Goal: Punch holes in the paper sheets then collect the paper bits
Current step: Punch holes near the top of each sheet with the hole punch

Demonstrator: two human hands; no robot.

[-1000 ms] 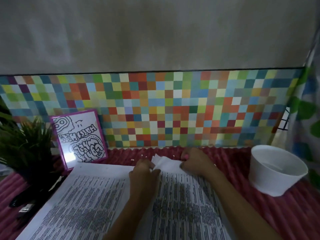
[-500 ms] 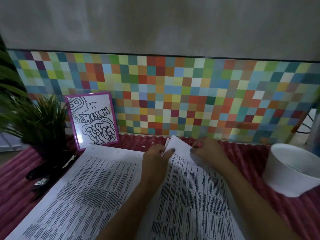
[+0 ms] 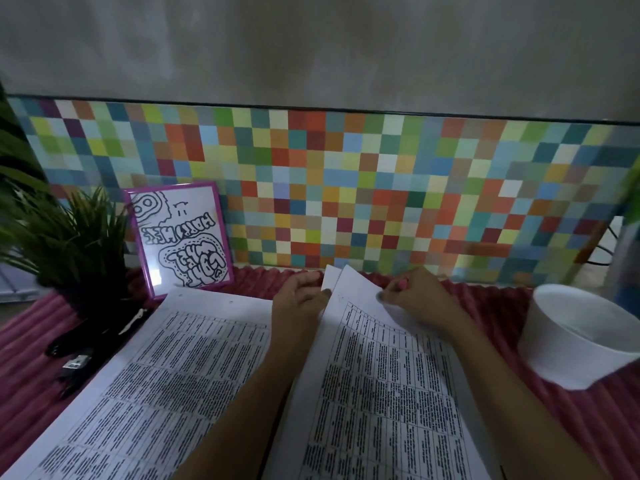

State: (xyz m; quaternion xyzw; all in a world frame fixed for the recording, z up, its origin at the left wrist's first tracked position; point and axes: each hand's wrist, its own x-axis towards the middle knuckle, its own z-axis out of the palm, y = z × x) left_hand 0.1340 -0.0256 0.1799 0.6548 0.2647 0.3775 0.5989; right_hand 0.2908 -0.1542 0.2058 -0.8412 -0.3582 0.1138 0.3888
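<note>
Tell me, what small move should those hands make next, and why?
Probably raise the paper sheets a little further off the red mat. The left hand and right hand both pinch their far edge, already tilted up, and the white bowl stands at right for any bits beneath.

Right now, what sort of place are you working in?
Probably a home desk or craft corner: printed paper sheets on a pink ribbed mat, a framed doodle and potted plant against a checkered wall panel.
</note>
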